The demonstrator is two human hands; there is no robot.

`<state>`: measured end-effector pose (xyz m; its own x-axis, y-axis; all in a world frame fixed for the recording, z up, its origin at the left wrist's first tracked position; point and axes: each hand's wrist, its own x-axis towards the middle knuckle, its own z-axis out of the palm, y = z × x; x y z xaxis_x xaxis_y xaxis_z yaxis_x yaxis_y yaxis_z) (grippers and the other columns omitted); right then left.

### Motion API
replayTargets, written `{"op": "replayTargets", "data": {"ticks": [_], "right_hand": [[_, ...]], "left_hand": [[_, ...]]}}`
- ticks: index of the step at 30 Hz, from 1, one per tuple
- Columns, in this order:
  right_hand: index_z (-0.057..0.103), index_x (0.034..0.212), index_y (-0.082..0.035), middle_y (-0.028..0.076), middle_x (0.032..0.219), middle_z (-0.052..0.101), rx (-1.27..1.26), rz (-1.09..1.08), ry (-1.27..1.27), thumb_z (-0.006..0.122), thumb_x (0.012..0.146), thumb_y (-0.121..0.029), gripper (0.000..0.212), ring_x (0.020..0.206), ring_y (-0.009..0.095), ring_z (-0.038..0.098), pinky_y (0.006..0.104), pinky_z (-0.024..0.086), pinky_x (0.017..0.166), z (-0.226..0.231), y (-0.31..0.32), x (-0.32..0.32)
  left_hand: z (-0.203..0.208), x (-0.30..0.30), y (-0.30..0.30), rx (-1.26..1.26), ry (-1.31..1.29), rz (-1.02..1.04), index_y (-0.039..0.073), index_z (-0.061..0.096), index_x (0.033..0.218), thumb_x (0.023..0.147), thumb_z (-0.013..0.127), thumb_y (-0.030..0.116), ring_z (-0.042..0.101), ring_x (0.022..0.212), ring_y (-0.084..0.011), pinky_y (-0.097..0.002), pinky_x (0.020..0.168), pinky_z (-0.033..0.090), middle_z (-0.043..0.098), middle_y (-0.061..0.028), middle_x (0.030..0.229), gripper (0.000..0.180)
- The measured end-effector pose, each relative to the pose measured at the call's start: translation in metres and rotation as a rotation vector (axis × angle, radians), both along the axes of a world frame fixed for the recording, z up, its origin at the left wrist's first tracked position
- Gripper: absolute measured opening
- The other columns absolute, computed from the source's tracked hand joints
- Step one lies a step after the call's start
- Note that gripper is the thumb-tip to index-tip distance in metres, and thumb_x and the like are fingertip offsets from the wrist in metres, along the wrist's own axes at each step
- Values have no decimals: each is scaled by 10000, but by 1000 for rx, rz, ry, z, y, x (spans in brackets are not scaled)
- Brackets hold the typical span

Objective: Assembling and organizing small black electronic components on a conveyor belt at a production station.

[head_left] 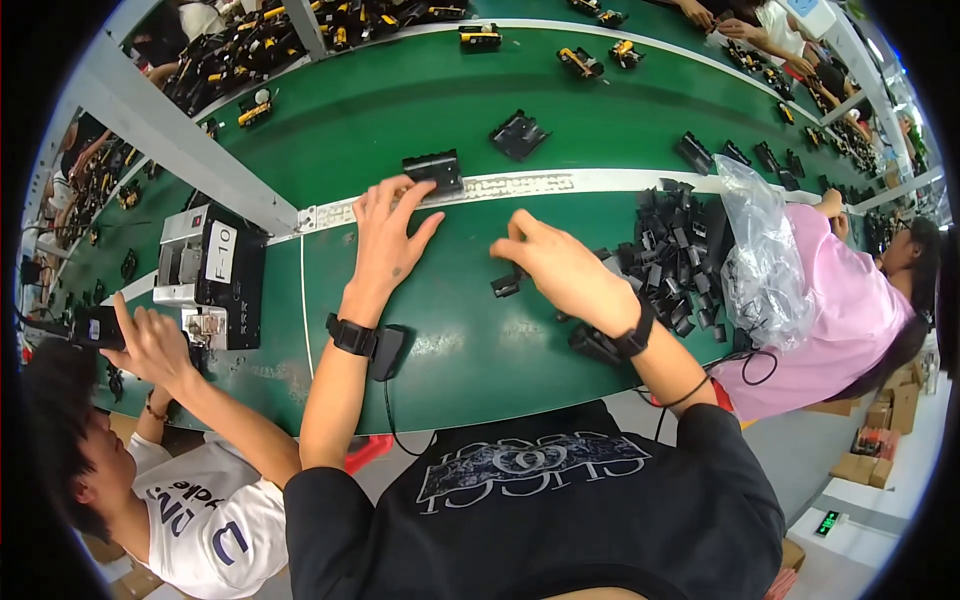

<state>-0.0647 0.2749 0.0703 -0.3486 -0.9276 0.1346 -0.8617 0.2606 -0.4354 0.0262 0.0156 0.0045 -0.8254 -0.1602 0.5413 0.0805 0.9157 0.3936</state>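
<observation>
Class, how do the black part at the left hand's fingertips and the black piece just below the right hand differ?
Size: the black part is clearly longer than the black piece.
Place: the black part sits at the white strip; the black piece shows against the green tabletop, nearer the wearer.
Both are black.

Factory workshop, green workbench (450,290), black parts (672,245)

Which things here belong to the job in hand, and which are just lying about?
Likely the job:
black case, at the left hand
small part, by the right hand
heap of black parts

Seemingly just lying or standing about:
plastic bag
machine, on the left
</observation>
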Motion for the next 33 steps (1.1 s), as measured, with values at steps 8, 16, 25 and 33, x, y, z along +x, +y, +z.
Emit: {"op": "replayTargets", "data": {"ticks": [8,16,25,33], "right_hand": [[592,1322,-35,196,1201,582,-7,-84,-62,749,894,-30,455,985,418,679,483,560,826,-20,-31,-28],[614,1014,-52,139,984,686,107,-293,56,746,924,-181,205,934,399,682,501,539,782,-36,-18,-36],[637,967,-64,134,918,663,22,-317,33,731,925,-190,163,911,384,663,484,516,778,-32,3,-51],[675,1003,-71,98,967,601,-199,-116,173,724,939,-165,124,897,343,651,459,536,755,-5,-42,-45]], "left_hand": [[-16,-34,-8,-90,-11,6,177,725,1217,972,720,202,572,1156,-234,-442,1030,339,663,-29,1252,246],[-6,-24,-5,65,28,-171,110,696,1163,937,695,71,601,1057,-269,-444,976,409,704,-54,1088,230],[11,-6,1,-1,77,-172,113,721,1202,854,825,325,559,1174,-274,-443,1038,380,674,-58,1222,420],[4,-12,9,31,-11,-136,136,725,1215,869,828,330,547,1152,-251,-442,1007,346,693,-27,1191,409]]}}
